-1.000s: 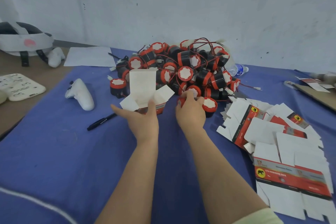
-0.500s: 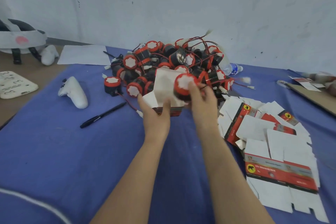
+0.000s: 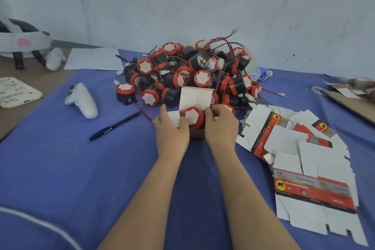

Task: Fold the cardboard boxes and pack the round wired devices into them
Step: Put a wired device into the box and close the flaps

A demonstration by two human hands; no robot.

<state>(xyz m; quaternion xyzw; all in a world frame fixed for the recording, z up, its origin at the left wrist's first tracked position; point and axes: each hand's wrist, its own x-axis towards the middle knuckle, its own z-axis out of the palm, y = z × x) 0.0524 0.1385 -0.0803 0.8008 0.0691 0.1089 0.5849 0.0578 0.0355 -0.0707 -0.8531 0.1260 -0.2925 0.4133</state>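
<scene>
Now red-rimmed, white-faced device (image 3: pixel 191 116) in flap-open box (image 3: pixel 195 95) between clasping left hand (image 3: pixel 172 134), right hand (image 3: pixel 222 126).

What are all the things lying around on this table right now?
round wired devices: a big pile, too many to count, black with red rims and white caps, back centre of the cloth
held device: one, red and white, at the mouth of the open box
open box: one, white inside, red outside, just in front of the pile
flat boxes: a loose stack, white and red, right side
pen: one, black, left of the box
controller: one, white, further left
paper sheet: one, white, back left
water bottle: one, clear, behind the pile's right edge
blue cloth: one, covers the table
left hand: grips the box's left side
right hand: holds the device
</scene>
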